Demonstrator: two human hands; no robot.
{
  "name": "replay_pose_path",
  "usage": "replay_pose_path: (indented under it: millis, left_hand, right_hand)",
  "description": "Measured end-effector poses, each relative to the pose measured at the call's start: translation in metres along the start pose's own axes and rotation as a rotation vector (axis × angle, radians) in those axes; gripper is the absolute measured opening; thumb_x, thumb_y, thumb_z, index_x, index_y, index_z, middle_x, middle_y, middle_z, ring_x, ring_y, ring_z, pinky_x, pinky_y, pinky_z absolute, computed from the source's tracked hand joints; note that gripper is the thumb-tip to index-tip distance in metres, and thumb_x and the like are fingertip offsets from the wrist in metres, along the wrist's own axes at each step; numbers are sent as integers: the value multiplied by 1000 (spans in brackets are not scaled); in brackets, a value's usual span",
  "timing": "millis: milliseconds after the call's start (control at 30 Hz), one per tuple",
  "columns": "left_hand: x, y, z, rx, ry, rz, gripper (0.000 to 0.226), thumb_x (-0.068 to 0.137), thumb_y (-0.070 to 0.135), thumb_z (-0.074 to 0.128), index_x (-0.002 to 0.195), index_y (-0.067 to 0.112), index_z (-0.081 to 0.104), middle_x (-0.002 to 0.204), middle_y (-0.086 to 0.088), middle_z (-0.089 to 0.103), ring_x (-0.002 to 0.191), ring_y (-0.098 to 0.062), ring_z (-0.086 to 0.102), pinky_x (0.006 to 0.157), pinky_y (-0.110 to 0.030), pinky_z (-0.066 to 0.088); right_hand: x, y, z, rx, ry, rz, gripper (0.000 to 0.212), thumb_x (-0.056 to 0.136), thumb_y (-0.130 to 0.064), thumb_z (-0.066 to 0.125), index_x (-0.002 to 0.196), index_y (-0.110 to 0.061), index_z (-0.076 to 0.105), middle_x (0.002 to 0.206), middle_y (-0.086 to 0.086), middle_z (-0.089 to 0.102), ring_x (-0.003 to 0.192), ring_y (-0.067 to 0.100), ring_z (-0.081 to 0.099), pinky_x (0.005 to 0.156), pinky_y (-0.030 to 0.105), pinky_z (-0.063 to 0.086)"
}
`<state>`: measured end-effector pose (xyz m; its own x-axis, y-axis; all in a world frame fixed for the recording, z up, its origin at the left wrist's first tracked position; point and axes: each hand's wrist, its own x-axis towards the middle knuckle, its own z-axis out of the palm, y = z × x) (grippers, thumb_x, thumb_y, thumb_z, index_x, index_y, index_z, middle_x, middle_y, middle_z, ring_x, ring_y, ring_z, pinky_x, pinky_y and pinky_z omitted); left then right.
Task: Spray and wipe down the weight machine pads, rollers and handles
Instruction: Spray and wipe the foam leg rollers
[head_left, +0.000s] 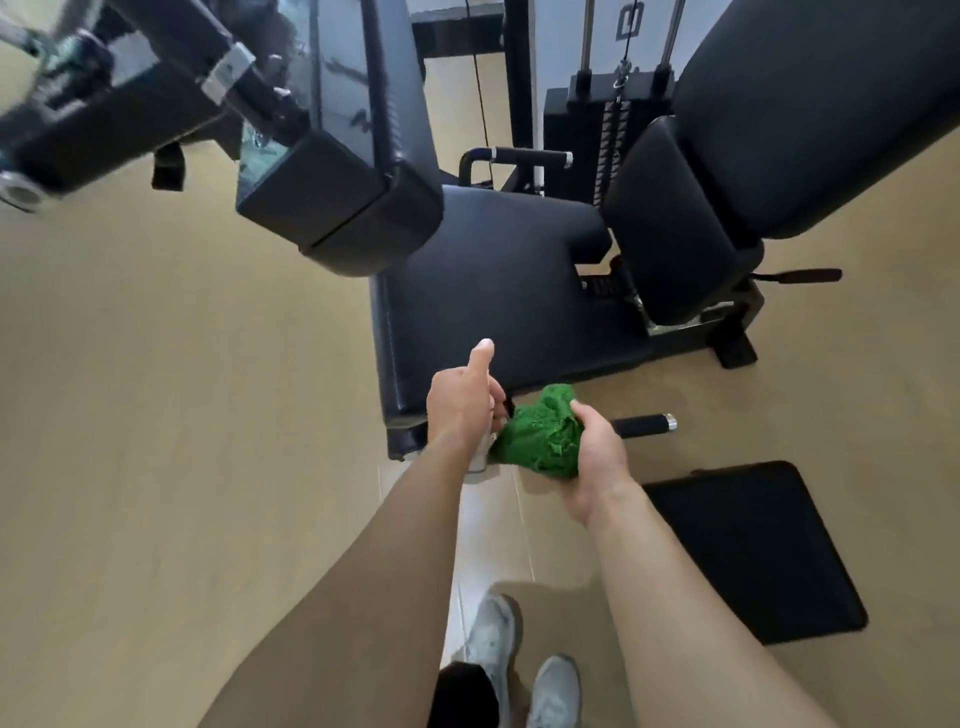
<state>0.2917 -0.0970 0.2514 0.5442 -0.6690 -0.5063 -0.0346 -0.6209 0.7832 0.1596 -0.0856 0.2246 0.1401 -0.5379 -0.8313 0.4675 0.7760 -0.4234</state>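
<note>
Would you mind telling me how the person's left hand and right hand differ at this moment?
The left hand grips a pale bottle, mostly hidden, while the right hand clutches a crumpled green cloth. The left hand's thumb sticks out straight; the right hand's fingers curl round the cloth. Both are held close together at the seat pad's near edge.
</note>
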Motion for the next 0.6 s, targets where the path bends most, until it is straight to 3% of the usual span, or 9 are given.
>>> replay_pose_path:
  millis: [133, 200, 300, 433, 533, 600]
  left_hand:
    - [0, -28, -54, 75, -4, 80, 66, 102, 49, 53, 50, 8, 62, 48, -6, 61, 50, -22, 57, 66, -33, 50]
    - [-2, -40, -82, 87, -4, 126, 65, 103, 47, 54, 54, 5, 63, 47, -6, 59, 47, -21, 55, 59, -31, 49]
    - [1, -54, -124, 103, -27, 171, 65, 103, 45, 53, 59, -1, 66, 50, -10, 61, 48, -21, 56, 60, -33, 51]
    - [22, -69, -177, 72, -121, 200, 65, 104, 42, 52, 56, 0, 62, 49, -14, 57, 46, -25, 52, 52, -28, 47]
    - [48, -83, -215, 100, -218, 260, 68, 104, 43, 48, 48, 5, 56, 49, -17, 54, 44, -25, 50, 50, -25, 44]
    - [67, -93, -237, 138, -286, 311, 71, 104, 42, 45, 45, 4, 54, 49, -19, 53, 44, -22, 49, 53, -23, 46]
  right_hand:
    - [-19, 39, 11, 64, -185, 70, 50, 96, -42, 45, 128, -8, 64, 124, 21, 68, 105, 36, 66, 82, 42, 58]
    - [-25, 60, 21, 96, -258, 76, 47, 96, -41, 43, 125, -10, 63, 121, 23, 67, 109, 39, 62, 96, 52, 49]
    - [-35, 91, 48, 92, -271, 86, 36, 94, -34, 44, 115, -10, 62, 113, 19, 64, 108, 37, 60, 104, 54, 43]
    - [-34, 130, 91, 35, -227, -3, 45, 87, -28, 52, 125, -5, 60, 114, 18, 66, 105, 36, 64, 88, 47, 52]
    - [-31, 152, 126, 60, -120, -111, 30, 89, -21, 52, 113, -6, 62, 106, 17, 68, 94, 34, 68, 79, 44, 57]
    - [-27, 160, 148, 106, -33, -189, 45, 79, -23, 59, 120, -7, 60, 117, 18, 66, 101, 35, 68, 75, 46, 59]
